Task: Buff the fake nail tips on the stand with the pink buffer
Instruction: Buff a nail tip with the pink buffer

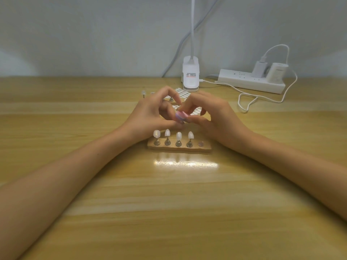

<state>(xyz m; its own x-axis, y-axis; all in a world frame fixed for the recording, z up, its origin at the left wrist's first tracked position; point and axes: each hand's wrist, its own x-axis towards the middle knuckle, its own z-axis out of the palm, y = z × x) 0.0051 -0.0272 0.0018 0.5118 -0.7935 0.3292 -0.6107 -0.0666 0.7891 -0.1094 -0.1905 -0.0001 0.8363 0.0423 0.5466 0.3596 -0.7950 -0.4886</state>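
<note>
1. Head view shows both hands meeting at the centre of the frame, just above and behind the stand (206, 148).
2. The right hand (214, 113) pinches the pink buffer (180, 117) between thumb and fingertips.
3. The left hand (150, 114) has its fingers curled, with the thumb against the buffer's lower end. I cannot tell whether it grips anything.
4. The stand is a wooden block lying on the table (169, 203), slightly below the frame's centre.
5. Four fake nail tips (167, 132) stand upright on pegs in a row on it. A bare round disc (201, 143) sits at the row's right end.
6. Behind the hands lie a sheet of white tabs (183, 91) and a loose peg (143, 93).
7. At upper centre stands a white clip lamp (190, 76); to its right, a power strip (249, 80) with a looping cable (262, 96).
</note>
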